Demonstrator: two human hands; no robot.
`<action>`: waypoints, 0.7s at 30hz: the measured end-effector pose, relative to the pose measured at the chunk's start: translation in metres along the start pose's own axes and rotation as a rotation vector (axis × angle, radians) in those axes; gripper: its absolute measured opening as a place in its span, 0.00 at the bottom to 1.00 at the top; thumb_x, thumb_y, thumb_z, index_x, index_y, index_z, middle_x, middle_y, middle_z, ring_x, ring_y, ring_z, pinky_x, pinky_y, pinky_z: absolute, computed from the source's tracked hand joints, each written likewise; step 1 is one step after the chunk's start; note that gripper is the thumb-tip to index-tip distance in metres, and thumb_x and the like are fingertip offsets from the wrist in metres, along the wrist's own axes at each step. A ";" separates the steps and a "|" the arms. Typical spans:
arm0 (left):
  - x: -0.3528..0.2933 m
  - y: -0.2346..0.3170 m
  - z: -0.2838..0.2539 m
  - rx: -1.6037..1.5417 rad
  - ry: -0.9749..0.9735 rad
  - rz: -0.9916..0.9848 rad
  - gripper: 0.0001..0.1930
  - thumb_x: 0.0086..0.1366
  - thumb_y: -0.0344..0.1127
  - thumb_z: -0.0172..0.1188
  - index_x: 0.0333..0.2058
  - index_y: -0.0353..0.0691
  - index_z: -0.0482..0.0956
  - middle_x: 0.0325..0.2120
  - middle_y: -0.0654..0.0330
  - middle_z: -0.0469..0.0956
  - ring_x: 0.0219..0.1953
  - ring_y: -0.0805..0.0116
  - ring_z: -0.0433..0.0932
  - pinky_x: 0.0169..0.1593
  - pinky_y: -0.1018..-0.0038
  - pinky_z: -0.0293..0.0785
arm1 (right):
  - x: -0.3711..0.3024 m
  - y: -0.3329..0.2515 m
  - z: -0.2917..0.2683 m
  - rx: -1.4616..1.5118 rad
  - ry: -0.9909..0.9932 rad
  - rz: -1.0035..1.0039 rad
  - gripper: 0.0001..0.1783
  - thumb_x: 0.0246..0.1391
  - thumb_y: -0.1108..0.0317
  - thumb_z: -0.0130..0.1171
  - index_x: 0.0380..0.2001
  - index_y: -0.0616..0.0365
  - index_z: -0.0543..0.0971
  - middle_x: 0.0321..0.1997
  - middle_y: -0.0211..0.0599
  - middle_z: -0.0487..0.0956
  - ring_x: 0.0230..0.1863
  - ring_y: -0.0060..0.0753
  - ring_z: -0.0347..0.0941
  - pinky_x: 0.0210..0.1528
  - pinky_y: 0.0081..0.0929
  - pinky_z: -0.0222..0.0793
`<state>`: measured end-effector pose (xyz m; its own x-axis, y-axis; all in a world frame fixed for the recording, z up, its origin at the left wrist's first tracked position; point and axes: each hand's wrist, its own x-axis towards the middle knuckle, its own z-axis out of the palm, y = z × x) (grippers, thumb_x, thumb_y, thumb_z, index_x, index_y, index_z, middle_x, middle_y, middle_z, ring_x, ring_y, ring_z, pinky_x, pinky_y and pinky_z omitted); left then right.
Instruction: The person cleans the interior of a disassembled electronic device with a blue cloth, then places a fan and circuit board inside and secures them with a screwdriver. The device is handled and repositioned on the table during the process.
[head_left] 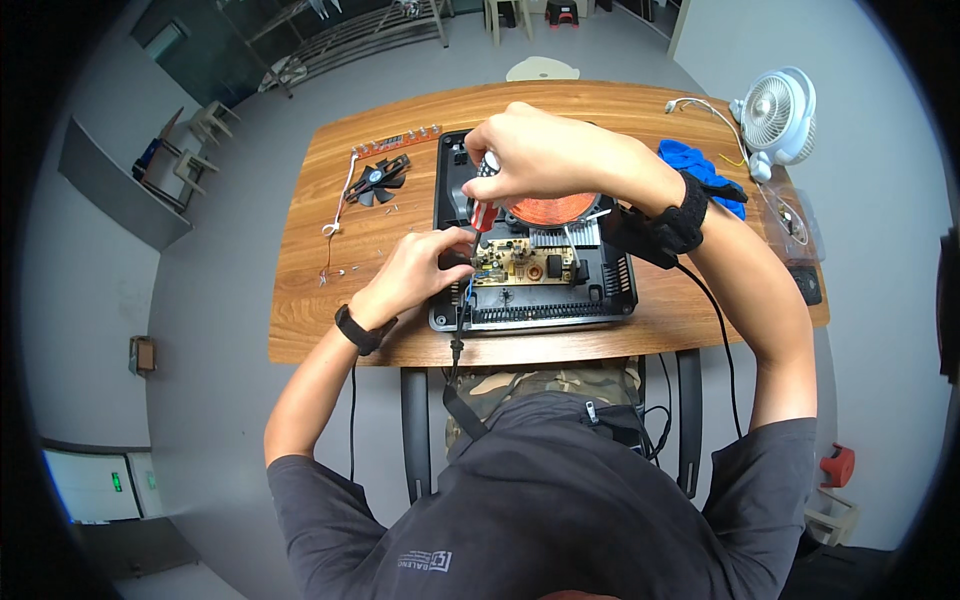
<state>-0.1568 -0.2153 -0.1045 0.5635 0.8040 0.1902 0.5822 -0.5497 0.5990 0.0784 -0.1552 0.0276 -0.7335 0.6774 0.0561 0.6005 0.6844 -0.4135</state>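
Observation:
My right hand is closed around the handle of a screwdriver with red and white colouring. Its shaft points down at the left edge of a yellowish circuit board. The tip is hard to make out. My left hand is bent at that same edge, thumb and forefinger near the shaft and some wires; what they pinch is hidden. The board lies in the black housing of an opened induction cooker. Partly behind my right hand and wrist, a copper coil shows beside a finned metal heat sink.
Left of the housing lie a black cooling fan, an orange circuit strip with a white cable, and several small screws. On the right are a blue cloth and a white desk fan. A black power cord hangs over the front edge.

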 end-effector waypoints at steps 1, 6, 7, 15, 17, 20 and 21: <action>0.001 0.001 -0.002 0.057 -0.028 0.029 0.24 0.53 0.27 0.74 0.49 0.35 0.79 0.45 0.49 0.84 0.50 0.56 0.83 0.53 0.64 0.79 | -0.001 0.001 0.001 -0.009 0.014 -0.021 0.26 0.54 0.48 0.64 0.34 0.66 0.83 0.22 0.53 0.80 0.30 0.50 0.81 0.34 0.40 0.76; -0.001 -0.016 0.000 0.238 -0.151 0.086 0.38 0.49 0.34 0.77 0.60 0.39 0.73 0.62 0.52 0.73 0.69 0.53 0.64 0.69 0.55 0.58 | 0.005 0.000 0.008 -0.034 -0.005 -0.125 0.23 0.52 0.52 0.65 0.33 0.67 0.83 0.21 0.51 0.80 0.27 0.49 0.81 0.34 0.39 0.76; 0.000 -0.016 0.003 0.247 -0.182 0.061 0.40 0.49 0.34 0.77 0.62 0.39 0.72 0.63 0.52 0.71 0.70 0.53 0.62 0.70 0.54 0.56 | 0.007 0.001 0.011 -0.040 -0.012 -0.137 0.23 0.52 0.52 0.65 0.34 0.67 0.83 0.21 0.51 0.80 0.27 0.48 0.81 0.34 0.39 0.77; 0.008 -0.022 0.012 0.199 -0.229 0.026 0.34 0.49 0.35 0.77 0.56 0.41 0.75 0.54 0.54 0.78 0.62 0.58 0.71 0.65 0.59 0.55 | 0.016 -0.001 0.025 -0.038 -0.051 -0.189 0.22 0.52 0.55 0.64 0.34 0.69 0.82 0.20 0.51 0.79 0.26 0.48 0.81 0.33 0.38 0.77; 0.008 -0.024 0.014 0.200 -0.218 0.037 0.33 0.49 0.35 0.77 0.54 0.41 0.76 0.51 0.54 0.79 0.60 0.58 0.72 0.65 0.59 0.55 | 0.016 -0.005 0.020 -0.048 -0.097 -0.152 0.22 0.51 0.55 0.65 0.34 0.68 0.83 0.22 0.52 0.81 0.29 0.48 0.82 0.35 0.39 0.77; 0.006 -0.027 0.016 0.222 -0.183 0.073 0.30 0.49 0.35 0.77 0.52 0.40 0.77 0.48 0.54 0.80 0.57 0.57 0.74 0.65 0.59 0.55 | 0.019 -0.010 0.019 -0.072 -0.147 -0.110 0.22 0.51 0.53 0.68 0.34 0.66 0.85 0.27 0.54 0.83 0.33 0.50 0.83 0.39 0.40 0.79; 0.006 -0.028 0.016 0.226 -0.179 0.078 0.30 0.49 0.35 0.76 0.51 0.40 0.77 0.47 0.54 0.80 0.57 0.57 0.74 0.64 0.59 0.56 | 0.020 -0.010 0.021 -0.078 -0.144 -0.116 0.22 0.51 0.53 0.68 0.34 0.66 0.85 0.27 0.53 0.83 0.33 0.50 0.83 0.38 0.41 0.79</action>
<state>-0.1601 -0.1986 -0.1329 0.6946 0.7153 0.0765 0.6374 -0.6613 0.3956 0.0512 -0.1539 0.0136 -0.8338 0.5510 -0.0339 0.5281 0.7781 -0.3402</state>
